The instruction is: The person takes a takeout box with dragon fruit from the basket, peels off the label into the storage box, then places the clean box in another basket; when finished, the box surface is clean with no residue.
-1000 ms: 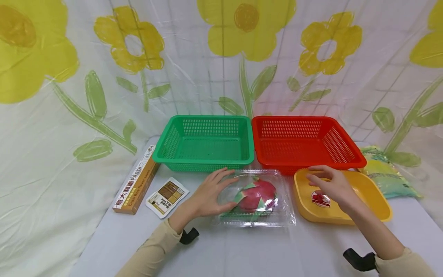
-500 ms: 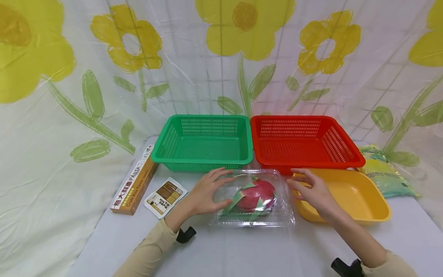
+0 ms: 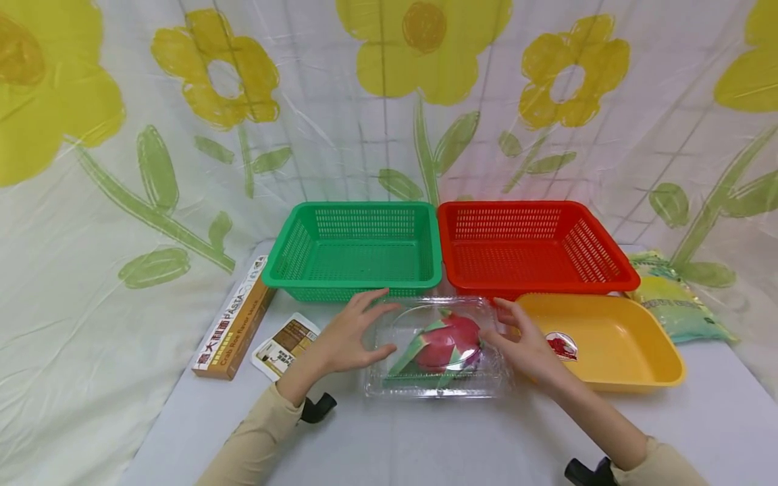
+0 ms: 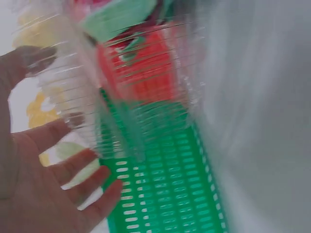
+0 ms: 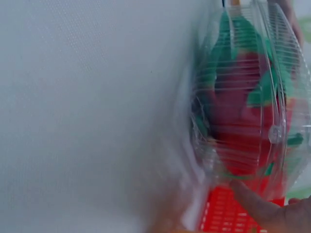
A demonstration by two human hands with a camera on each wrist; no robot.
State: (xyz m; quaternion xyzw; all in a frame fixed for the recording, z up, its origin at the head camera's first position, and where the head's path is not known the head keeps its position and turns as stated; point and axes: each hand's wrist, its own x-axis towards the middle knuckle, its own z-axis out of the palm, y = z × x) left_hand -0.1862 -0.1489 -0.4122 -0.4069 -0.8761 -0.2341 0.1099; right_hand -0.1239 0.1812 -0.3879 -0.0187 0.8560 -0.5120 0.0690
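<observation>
A clear plastic clamshell box [image 3: 389, 388] lies on the table with a pink dragon fruit [image 3: 446, 343] with green scales inside. My left hand [image 3: 343, 341] is beside the box's left side, fingers spread and thumb apart. In the left wrist view its fingers [image 4: 73, 165] reach out loosely along the ribbed wall. On the opposite side, my right hand [image 3: 529, 347] has its thumb and fingers bent over the box's right edge. The right wrist view shows a digit of that hand [image 5: 257, 204] right at the box's lower corner.
Behind stand a green basket [image 3: 358, 277] and a red basket [image 3: 537, 277]. A yellow tub [image 3: 626, 344] with a round red sticker [image 3: 561, 345] is at right, near a green-yellow bag [image 3: 681, 310]. At left lie a pasta box [image 3: 234, 324] and a white-brown packet [image 3: 282, 344].
My right hand has moved left from over the yellow tub to the clear box's right edge. My left hand has shifted slightly left, off the top of the box to its side.
</observation>
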